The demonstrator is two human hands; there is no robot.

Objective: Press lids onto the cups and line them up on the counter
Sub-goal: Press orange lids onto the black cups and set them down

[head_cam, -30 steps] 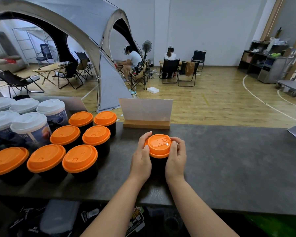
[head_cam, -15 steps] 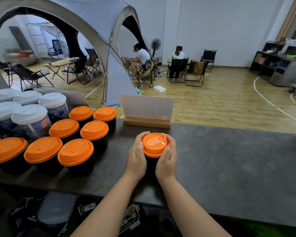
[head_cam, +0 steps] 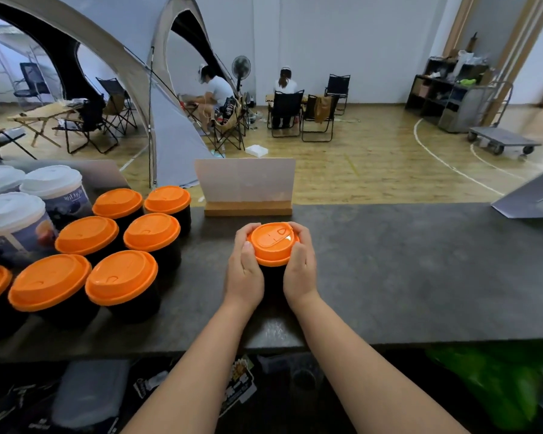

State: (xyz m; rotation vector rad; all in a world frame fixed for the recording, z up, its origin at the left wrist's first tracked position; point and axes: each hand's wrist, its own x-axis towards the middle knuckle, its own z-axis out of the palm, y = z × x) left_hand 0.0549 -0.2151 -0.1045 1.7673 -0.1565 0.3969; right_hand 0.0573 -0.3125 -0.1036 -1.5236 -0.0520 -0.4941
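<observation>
Both hands wrap one black cup (head_cam: 271,278) standing on the counter (head_cam: 405,277), just in front of the sign (head_cam: 246,183) on its wooden base. The left hand (head_cam: 244,270) curls round the cup's left side, thumb up against the rim of the orange lid (head_cam: 273,242); the right hand (head_cam: 300,270) mirrors it on the right, fingers reaching round the far edge. So both are clamped on the same cup and lid, with the lid sitting on top and looking level

The step in hand appears to be the pressing itself, or the last squeeze round the rim to seat the lid. Whether it has snapped home all round cannot be told from here, since the fingers hide most of the rim

To the left stands the finished group: lidded black cups (head_cam: 123,283) in close rows, and behind them taller cups with white lids (head_cam: 13,214). The cup in hand is well apart from that group

The next move, I judge, calls for checking the seal with the thumbs, then carrying or sliding the cup left to join the rows. It should go beside the nearest orange-lidded cup without knocking it, kept upright, gripped by the body and not the lid so the lid is not pried loose
</observation>
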